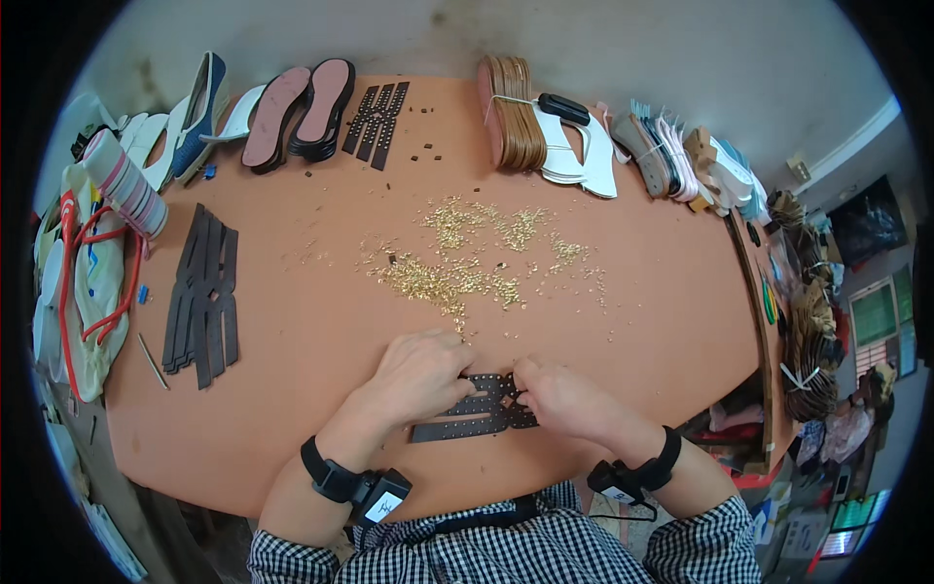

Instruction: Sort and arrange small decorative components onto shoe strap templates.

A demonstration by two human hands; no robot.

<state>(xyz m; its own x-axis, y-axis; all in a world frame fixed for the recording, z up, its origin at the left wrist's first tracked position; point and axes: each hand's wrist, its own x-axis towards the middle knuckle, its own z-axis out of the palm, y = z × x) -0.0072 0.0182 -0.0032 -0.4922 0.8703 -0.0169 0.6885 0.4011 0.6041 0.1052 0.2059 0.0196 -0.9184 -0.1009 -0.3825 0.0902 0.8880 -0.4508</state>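
Note:
A dark brown strappy shoe upper (462, 426), cut into slits and dotted with small metal studs, lies flat near the front of the table. My left hand (425, 373) is closed, its fingertips at the upper's far left edge. Curled at the middle and right part of the same piece, my right hand (566, 397) pinches its edge and covers much of that end. Whether a loose stud sits between any fingertips is hidden. Just beyond both hands spreads a scatter of small gold studs (428, 280).
Plain dark uppers (206, 302) are stacked at left beside a thin metal tool (153, 361). Farther back stand pink-topped soles (324, 102), a studded upper (377, 125) and bundled brown insoles (514, 112). A striped cylinder (126, 185) and a red-handled bag (97, 282) edge the left side.

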